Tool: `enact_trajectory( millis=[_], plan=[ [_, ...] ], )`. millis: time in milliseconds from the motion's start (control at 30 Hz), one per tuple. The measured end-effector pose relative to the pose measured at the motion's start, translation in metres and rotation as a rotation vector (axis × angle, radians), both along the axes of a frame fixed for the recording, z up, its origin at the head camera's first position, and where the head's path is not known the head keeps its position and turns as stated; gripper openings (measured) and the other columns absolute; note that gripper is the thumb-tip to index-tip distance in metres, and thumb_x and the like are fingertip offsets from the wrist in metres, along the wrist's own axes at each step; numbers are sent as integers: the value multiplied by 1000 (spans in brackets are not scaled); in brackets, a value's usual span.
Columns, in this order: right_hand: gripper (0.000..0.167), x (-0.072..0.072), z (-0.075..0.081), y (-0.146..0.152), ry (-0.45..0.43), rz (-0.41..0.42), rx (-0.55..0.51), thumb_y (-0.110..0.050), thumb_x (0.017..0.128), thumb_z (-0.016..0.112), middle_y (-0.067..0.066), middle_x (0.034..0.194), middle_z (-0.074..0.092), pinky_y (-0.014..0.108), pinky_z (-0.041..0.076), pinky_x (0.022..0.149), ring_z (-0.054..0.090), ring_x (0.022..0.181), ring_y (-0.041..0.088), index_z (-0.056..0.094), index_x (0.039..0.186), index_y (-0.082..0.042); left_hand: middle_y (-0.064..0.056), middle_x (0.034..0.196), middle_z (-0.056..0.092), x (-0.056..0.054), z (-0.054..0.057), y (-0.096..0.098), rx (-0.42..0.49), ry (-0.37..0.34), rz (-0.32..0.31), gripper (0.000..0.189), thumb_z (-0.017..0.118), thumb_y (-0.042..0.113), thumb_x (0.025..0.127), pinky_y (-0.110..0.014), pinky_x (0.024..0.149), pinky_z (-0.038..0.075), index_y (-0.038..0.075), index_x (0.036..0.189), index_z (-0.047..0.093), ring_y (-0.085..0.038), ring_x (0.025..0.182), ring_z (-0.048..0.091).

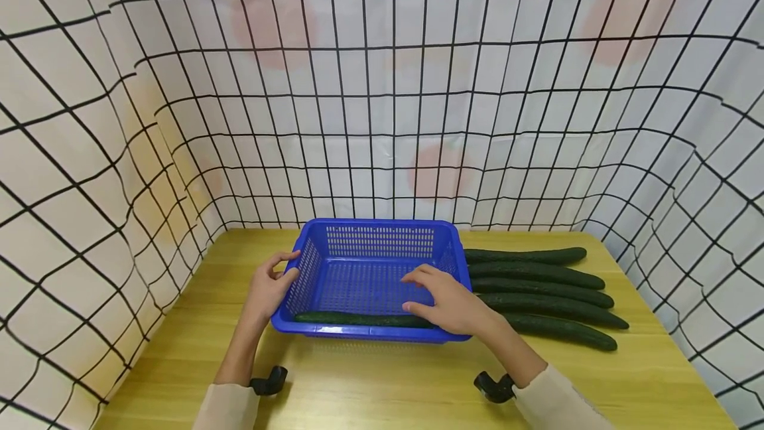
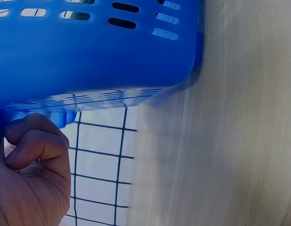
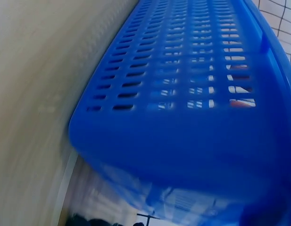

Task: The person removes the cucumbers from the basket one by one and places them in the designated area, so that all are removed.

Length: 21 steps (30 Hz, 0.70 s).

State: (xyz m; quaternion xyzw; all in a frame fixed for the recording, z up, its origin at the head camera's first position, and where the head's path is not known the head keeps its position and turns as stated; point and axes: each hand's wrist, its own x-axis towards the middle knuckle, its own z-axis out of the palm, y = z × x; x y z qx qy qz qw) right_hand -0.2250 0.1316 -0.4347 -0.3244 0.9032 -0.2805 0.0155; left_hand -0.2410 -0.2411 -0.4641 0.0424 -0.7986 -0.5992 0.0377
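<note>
A blue plastic basket (image 1: 376,284) with slotted walls stands on the table. Inside it, one long dark green cucumber (image 1: 358,318) lies along the near wall. My left hand (image 1: 268,287) grips the basket's left rim between thumb and fingers; in the left wrist view the curled fingers (image 2: 39,141) show at that rim. Over the right end of the basket is my right hand (image 1: 447,300), its thumb and fingers apart and nothing held between them. The right wrist view shows the basket's outer wall (image 3: 173,136) but not the right hand.
Several cucumbers (image 1: 555,304) lie side by side on the wooden table (image 1: 382,383), just right of the basket, their left ends partly behind it and the right hand. A white curtain (image 1: 382,85) with black grid lines encloses the table at the back and sides.
</note>
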Motion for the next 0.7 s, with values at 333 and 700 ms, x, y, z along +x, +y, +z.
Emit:
enact_trajectory(
  millis=[333, 700],
  plan=[
    [46, -5, -7, -20, -146, 102, 14, -35, 100, 67, 10, 133, 64, 48, 53, 97, 63, 117, 28, 61, 138, -11, -3, 62, 59, 2, 0, 1, -25, 17, 7, 43, 63, 17, 97, -30, 51, 53, 16, 139, 63, -17, 55, 59],
    [50, -14, -10, -25, -301, 105, 69, -26, 94, 75, 14, 129, 67, 47, 55, 96, 66, 116, 32, 62, 136, -3, -12, 70, 67, -3, 0, -1, -15, -26, 3, 45, 61, 14, 98, -31, 51, 53, 12, 143, 60, -20, 59, 62]
  ],
)
